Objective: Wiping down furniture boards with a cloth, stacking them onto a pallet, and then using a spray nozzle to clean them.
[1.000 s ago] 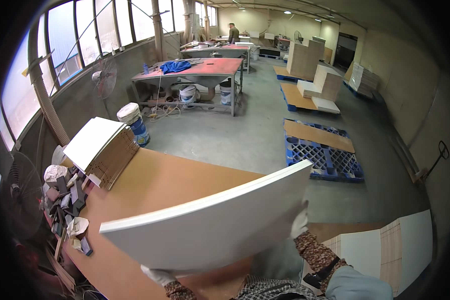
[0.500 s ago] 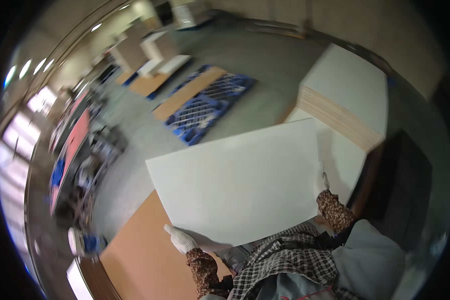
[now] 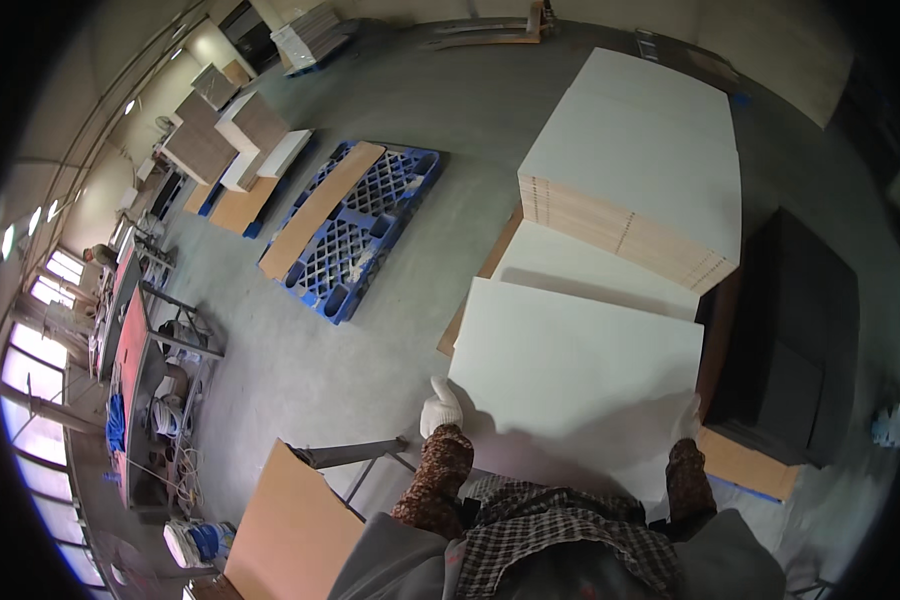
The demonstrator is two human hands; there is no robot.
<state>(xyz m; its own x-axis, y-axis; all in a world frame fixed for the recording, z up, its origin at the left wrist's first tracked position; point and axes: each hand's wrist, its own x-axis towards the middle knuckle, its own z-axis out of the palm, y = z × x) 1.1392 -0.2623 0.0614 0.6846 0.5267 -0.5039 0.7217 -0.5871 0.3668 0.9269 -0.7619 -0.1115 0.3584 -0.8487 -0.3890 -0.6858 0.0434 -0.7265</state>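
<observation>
Between the two gloved hands a large white panel (image 3: 575, 385) lies nearly flat, its long axis running from hand to hand and its far edge toward the stacks ahead. Its near edge is hidden behind the person's checked shirt (image 3: 560, 525) and patterned sleeves, so how far it reaches back cannot be seen.

Beyond the panel, just past its far edge, another white sheet (image 3: 590, 270) rests low, and behind that stands a tall stack of white-topped boards (image 3: 640, 165) whose layered edges face the hands. Right of the right hand sits a dark block of black sheets (image 3: 795, 340), its far side lost in the dim rim. Well ahead and left of the left hand a blue pallet (image 3: 355, 235) lies on the concrete floor (image 3: 300, 370) carrying a brown board. Below the left hand a brown tabletop (image 3: 290, 530) is cut off by the lower edge.

The left hand (image 3: 440, 405), in a white glove, is closed round the panel's left corner with the thumb on top; the fingers beneath are hidden. The right hand (image 3: 684, 420) is pressed against the panel's right edge, pale glove merging with the white surface, so how far its fingers are curled cannot be made out.
</observation>
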